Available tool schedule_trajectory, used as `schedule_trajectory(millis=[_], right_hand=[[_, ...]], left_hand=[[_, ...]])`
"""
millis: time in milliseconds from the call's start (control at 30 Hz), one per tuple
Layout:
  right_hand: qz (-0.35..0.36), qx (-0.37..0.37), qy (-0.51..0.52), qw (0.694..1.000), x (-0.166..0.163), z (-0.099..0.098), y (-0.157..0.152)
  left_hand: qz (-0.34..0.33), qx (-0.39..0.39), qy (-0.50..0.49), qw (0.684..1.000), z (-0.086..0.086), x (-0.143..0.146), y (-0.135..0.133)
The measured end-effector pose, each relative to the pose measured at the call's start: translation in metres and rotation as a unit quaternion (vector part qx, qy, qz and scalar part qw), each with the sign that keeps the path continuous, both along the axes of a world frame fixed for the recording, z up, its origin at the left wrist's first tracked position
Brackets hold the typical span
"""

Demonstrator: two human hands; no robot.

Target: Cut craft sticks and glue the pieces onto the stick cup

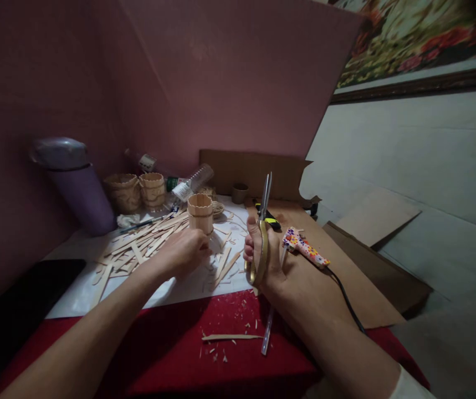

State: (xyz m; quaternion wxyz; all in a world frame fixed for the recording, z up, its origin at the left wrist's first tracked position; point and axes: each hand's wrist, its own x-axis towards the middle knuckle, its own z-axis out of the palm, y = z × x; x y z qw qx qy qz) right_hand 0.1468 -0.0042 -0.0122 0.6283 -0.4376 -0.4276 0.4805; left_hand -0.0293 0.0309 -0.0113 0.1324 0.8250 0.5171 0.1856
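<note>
Gold-handled scissors point(265, 244) are gripped in my right hand point(275, 266), blades pointing up and close together. My left hand point(185, 252) is curled over white paper point(69, 296), just in front of a wooden cup point(200, 213); I cannot tell whether it pinches anything or touches the cup. Loose wooden sticks point(138, 249) spread beyond my left wrist. Near my right hand, a flower-patterned glue gun point(306, 252) lies on brown cardboard point(346, 288), close to a black-and-yellow cutter point(271, 223). Farther back, clear plastic bottles point(198, 178) carry white and green labels point(183, 192), their print too small to read, near two more wooden cups point(152, 192) and a purple tumbler point(82, 194). Red cloth point(171, 343) strewn with shavings point(225, 358) shows nearest me. Past the cardboard rises a pale wall point(408, 138) with a framed flower picture point(424, 44).
</note>
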Motion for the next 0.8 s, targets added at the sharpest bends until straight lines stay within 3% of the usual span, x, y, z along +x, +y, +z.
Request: schedule_trajectory(millis=[167, 467, 567, 633, 733, 800], right_hand=[[-0.001, -0.059, 0.058, 0.997, 0.0, 0.011, -0.01], [-0.008, -0.047, 0.047, 0.998, -0.009, -0.005, 0.0], [-0.01, -0.036, 0.029, 0.999, -0.008, -0.009, 0.002], [-0.012, -0.014, 0.013, 1.0, -0.007, -0.013, 0.004], [-0.024, 0.033, -0.018, 0.999, -0.007, -0.018, 0.007], [-0.036, 0.058, -0.037, 0.997, -0.009, -0.02, 0.008]], left_hand=[[-0.09, 0.02, 0.015, 0.996, -0.019, 0.009, 0.001], [-0.042, 0.029, -0.029, 0.998, -0.036, 0.01, 0.007], [-0.039, 0.013, -0.118, 0.992, -0.032, 0.013, 0.008], [-0.031, -0.053, -0.239, 0.969, -0.025, 0.016, 0.005], [-0.02, -0.202, -0.426, 0.882, -0.008, 0.02, -0.001], [-0.031, -0.245, -0.492, 0.835, 0.002, 0.021, -0.006]])
